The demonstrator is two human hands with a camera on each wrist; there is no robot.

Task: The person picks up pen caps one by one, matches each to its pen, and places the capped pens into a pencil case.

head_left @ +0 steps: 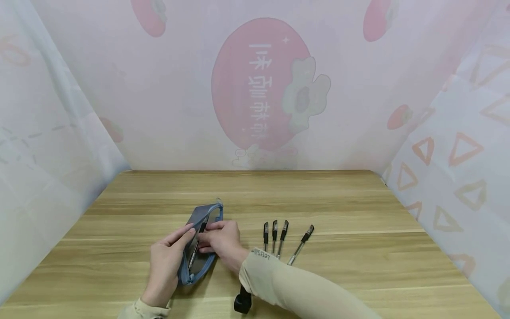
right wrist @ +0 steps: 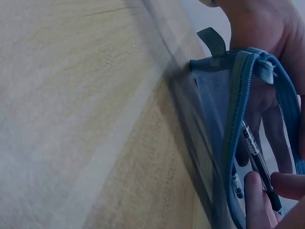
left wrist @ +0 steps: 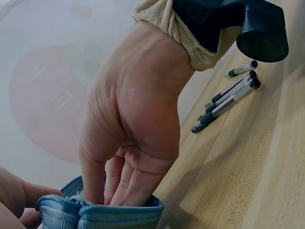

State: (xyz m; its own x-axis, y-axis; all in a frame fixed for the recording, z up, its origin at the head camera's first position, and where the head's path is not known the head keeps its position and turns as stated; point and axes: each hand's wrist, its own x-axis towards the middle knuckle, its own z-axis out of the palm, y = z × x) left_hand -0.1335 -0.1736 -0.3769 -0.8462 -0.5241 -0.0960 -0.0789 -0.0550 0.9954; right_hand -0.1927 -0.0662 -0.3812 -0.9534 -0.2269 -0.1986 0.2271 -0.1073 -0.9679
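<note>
A blue mesh zip pouch (head_left: 206, 272) stands tilted on the table with its mouth open. My left hand (head_left: 167, 261) grips its left side, thumb at the rim and fingers outside. Inside the mouth, my right hand (head_left: 224, 241) pinches a clear-barrelled pen (right wrist: 253, 149) near its black end, between thumb and fingers. A second pen (right wrist: 237, 183) shows partly inside the pouch in the right wrist view. In the left wrist view, the right fingers reach down past the pouch rim (left wrist: 121, 212), and their tips are hidden.
Several black-capped pens (head_left: 283, 235) lie on the wooden table (head_left: 342, 199) right of the pouch, partly covered by my right sleeve (head_left: 295, 283). A black device (head_left: 242, 302) hangs below the right wrist. Printed cloth walls (head_left: 175, 88) enclose the table's back and sides.
</note>
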